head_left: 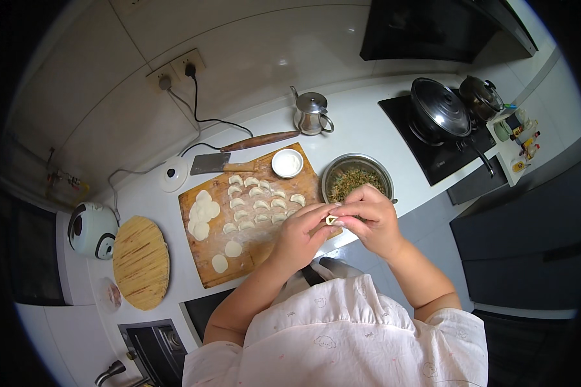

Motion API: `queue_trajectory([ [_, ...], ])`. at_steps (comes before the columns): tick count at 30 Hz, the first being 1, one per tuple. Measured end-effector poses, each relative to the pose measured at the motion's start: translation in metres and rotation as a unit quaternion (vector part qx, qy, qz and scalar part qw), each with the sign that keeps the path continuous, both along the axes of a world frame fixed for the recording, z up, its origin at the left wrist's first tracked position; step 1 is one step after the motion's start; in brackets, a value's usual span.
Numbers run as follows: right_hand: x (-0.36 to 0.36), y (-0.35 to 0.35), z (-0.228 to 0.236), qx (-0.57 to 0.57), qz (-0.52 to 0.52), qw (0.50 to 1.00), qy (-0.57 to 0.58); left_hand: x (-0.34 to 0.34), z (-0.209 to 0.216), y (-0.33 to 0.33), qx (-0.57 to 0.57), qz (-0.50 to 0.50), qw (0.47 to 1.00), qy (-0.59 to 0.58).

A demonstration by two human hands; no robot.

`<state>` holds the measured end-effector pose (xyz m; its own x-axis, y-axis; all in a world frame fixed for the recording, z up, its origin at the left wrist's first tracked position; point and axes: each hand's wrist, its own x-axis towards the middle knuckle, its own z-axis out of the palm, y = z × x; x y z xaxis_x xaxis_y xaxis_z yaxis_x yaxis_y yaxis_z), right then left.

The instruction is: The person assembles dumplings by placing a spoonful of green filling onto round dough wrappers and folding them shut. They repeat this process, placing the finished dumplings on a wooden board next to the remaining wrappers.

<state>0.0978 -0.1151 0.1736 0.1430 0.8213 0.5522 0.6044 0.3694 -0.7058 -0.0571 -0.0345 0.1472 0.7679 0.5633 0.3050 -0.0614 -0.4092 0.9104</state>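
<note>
A white bench [368, 126] is running along a pale tiled wall [239, 58], where a double socket [176, 69] is holding two plugs with dark cords trailing down. A black hob [442, 151] is sitting to the right under a dark hood [432, 29]. Light is glaring off the tiles, and dark cabinets [523, 238] are standing below.

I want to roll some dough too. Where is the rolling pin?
In the head view, the wooden rolling pin lies on the white counter just behind the cutting board, between the cleaver and the metal kettle.
</note>
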Motion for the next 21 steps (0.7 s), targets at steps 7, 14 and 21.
queue_trajectory([
  [7, -0.002, 0.003, -0.008, 0.144, -0.059, 0.977, -0.149, 0.005, -0.005, -0.011, -0.298, -0.059, 0.949, -0.090],
  [14, 0.001, 0.007, -0.006, 0.119, -0.065, 0.979, -0.150, 0.006, -0.011, -0.004, -0.399, -0.076, 0.906, -0.117],
  [21, 0.004, 0.012, -0.010, -0.051, 0.028, 0.995, 0.085, 0.007, -0.016, 0.002, -0.366, -0.094, 0.922, -0.089],
])
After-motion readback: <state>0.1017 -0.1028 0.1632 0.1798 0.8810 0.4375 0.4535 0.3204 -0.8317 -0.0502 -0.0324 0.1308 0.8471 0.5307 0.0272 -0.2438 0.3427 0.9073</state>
